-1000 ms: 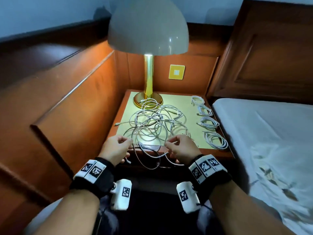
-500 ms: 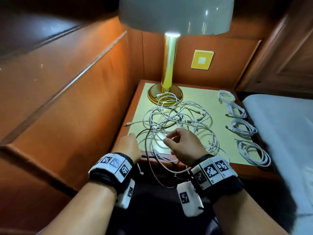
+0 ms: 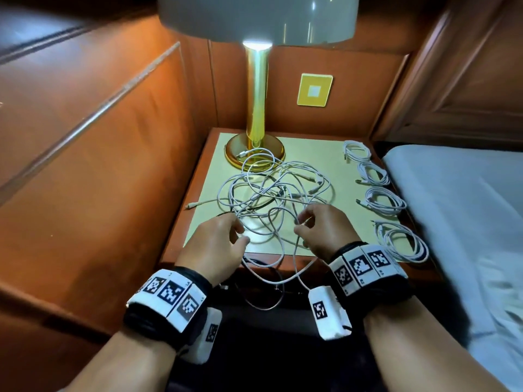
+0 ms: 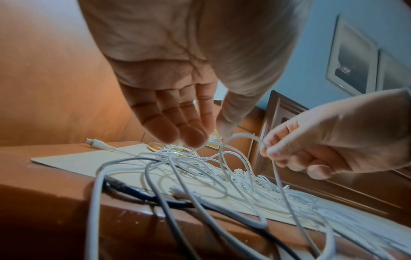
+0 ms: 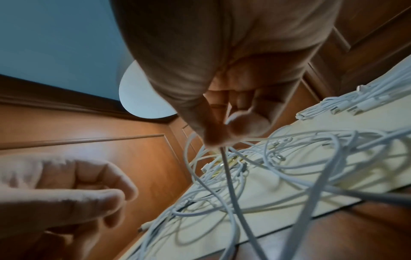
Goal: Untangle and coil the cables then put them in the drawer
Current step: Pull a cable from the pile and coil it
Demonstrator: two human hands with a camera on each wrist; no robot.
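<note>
right hand (image 3: 322, 227): fingers pinching a white cable strand | left hand (image 3: 215, 244): fingers loose and spread, just touching strands | tangled cables (image 3: 271, 193): on bench (image 3: 325, 154), some hanging over the front edge | four coiled cables (image 3: 379, 199): along right edge

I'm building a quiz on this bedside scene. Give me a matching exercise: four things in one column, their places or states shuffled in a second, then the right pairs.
Things
1. coiled cables
2. tangled cables
3. lamp
4. right hand

Places or states
A. pinches a white cable strand
B. stands at the back of the nightstand, lit
C. lie in a row along the side nearest the bed
D. lie in a loose heap in the middle, loops hanging over the front edge

Pairs: 1-C, 2-D, 3-B, 4-A
</note>
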